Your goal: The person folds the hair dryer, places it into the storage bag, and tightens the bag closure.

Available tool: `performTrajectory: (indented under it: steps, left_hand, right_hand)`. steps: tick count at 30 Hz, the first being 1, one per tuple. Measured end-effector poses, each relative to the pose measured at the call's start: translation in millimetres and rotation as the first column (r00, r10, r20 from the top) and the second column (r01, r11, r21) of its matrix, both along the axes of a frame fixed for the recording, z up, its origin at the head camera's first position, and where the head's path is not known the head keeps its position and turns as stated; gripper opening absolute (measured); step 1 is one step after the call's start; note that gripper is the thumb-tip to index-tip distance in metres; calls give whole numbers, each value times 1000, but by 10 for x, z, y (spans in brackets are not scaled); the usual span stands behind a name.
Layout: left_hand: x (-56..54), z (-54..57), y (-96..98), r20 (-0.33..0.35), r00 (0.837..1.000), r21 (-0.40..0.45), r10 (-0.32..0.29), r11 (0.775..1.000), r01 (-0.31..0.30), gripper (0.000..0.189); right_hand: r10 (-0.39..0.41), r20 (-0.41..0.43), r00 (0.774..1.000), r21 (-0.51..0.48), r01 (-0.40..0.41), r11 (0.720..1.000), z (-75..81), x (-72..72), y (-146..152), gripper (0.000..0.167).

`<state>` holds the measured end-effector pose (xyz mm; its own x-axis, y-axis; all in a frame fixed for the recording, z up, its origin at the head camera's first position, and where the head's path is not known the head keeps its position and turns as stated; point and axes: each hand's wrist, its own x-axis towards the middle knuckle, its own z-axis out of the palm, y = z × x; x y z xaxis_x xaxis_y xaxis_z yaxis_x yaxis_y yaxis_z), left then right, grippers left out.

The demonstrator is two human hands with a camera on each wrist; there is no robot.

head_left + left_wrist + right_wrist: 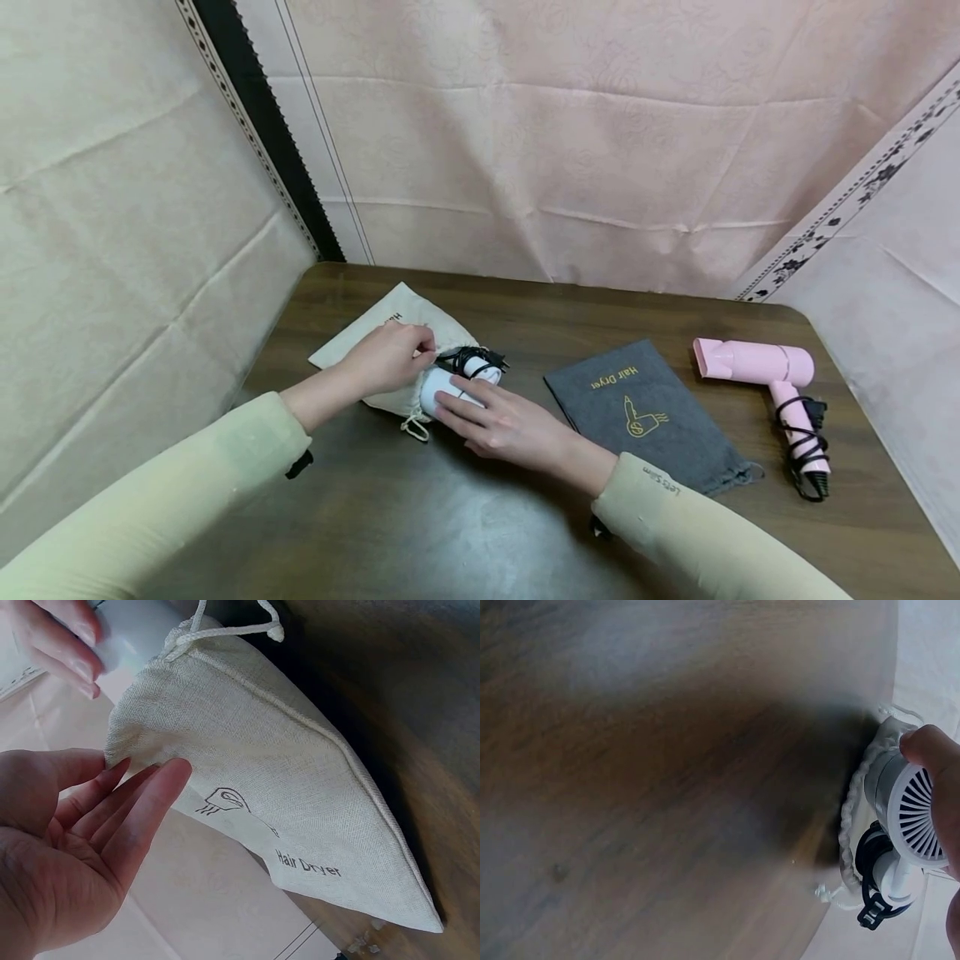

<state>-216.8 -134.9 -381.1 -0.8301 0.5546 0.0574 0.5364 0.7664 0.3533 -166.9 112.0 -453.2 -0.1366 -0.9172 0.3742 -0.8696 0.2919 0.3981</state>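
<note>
A cream cloth drawstring bag [420, 308], printed "Hair Dryer", lies at the table's back left. Partly inside its mouth is a white hair dryer [437, 389], its vented end [917, 817] and the handle with a black cord [870, 859] sticking out. My left hand [386, 358] pinches the edge of the bag's mouth between thumb and fingers. From the right, my right hand [510, 423] holds the dryer's body, fingers over the top and thumb by the vent. The bag hides the dryer's front part.
To the right lies a dark grey bag [652, 417] with gold "Hair Dryer" lettering. Beyond it, near the table's right edge, is a pink hair dryer [750, 362] with black cord wound round its handle. Pale cloth hangs [562, 150] behind the brown table [360, 517].
</note>
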Motion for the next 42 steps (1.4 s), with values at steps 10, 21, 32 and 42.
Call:
performTrajectory:
  steps: [10, 21, 32, 42]
  left_hand:
    - [8, 2, 43, -14, 1000, -9, 20, 1000, -20, 13]
    - [33, -26, 84, -15, 999, -18, 31, 999, -31, 13]
    - [65, -44, 67, -12, 1000, -12, 7, 1000, -8, 15]
    - [67, -60, 44, 0, 1000, -2, 5, 1000, -5, 15]
  right_hand:
    - [23, -16, 1000, 8, -23, 1000, -28, -2, -56, 57]
    - [35, -8, 999, -12, -35, 999, -45, 19, -99, 60]
    - [29, 54, 998, -91, -24, 996, -97, 14, -153, 63]
    - [8, 88, 996, -102, 1, 995, -164, -44, -164, 66]
